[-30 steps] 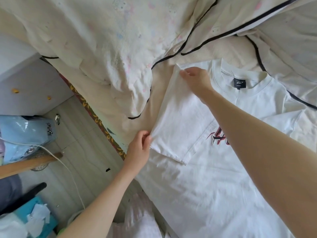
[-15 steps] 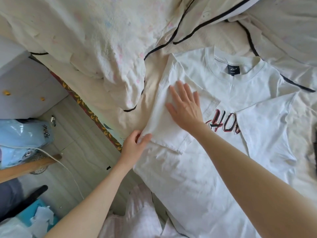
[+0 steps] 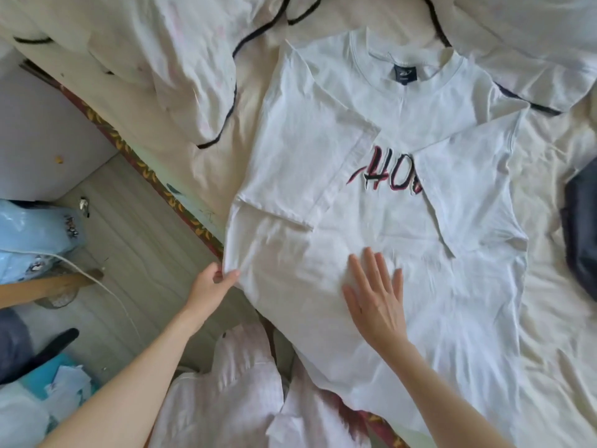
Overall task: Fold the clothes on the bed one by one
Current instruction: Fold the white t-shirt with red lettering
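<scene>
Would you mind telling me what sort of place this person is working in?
Most likely a bedroom at home. A white T-shirt lies spread on a bed with a rumpled cream quilt edged in dark piping, and beside the bed there is a pale wood-look floor with household clutter.

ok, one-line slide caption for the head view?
Left hand pinches the white T-shirt side edge; right hand lies flat on its front, both sleeves folded in.

A bedroom in somebody's home: a bed point(image 3: 555, 318) with a cream sheet fills most of the room, a rumpled quilt point(image 3: 155, 50) with dark piping heaped at its head. Pale wood flooring point(image 3: 129, 227) runs alongside, with a blue plastic bag point(image 3: 35, 234) and a white cord point(image 3: 106, 289) lying on it.
</scene>
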`<state>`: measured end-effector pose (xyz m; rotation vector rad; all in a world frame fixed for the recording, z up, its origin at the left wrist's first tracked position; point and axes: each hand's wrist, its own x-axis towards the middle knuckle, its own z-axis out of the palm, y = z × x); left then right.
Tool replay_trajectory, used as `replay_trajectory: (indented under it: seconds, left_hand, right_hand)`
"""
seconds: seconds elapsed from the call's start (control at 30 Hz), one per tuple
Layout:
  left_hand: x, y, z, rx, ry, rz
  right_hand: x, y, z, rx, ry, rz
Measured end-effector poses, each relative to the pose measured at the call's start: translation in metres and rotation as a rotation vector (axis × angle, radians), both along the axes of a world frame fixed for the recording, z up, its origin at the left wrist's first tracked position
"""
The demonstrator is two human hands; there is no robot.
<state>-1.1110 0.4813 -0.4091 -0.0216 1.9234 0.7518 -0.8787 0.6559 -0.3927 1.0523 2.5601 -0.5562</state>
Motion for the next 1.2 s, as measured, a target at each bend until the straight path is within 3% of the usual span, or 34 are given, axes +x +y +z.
replay_trajectory:
  seconds: [0.47, 0.6, 0.7, 0.83, 0.97, 1.2]
  left_hand:
    - [0.098, -0.077, 0.035, -0.052, 0.050, 0.038]
    - [0.125, -0.087, 0.049, -0.069, 0.223, 0.131]
    - [0.135, -0.092, 0.054, -0.029, 0.334, 0.181]
    - [0.140, -0.102, 0.055, -0.042, 0.221, 0.117]
    - [0.146, -0.112, 0.056, -0.107, 0.124, 0.084]
    - [0.160, -0.102, 0.075, -0.080, 0.325, 0.263]
  right_hand:
    - [0.156, -0.052, 0.019, -0.046, -0.005, -0.031]
    - [0.192, -0.064, 0.025, -0.044, 0.032, -0.102]
    - [0.207, -0.051, 0.032, 0.043, 0.077, -0.252]
    - [0.226, -0.020, 0.040, 0.098, 0.029, -0.605]
    - [0.240, -0.001, 0.043, 0.045, -0.078, -0.839]
    - [0.257, 0.007, 0.047, -0.207, 0.073, -1.351]
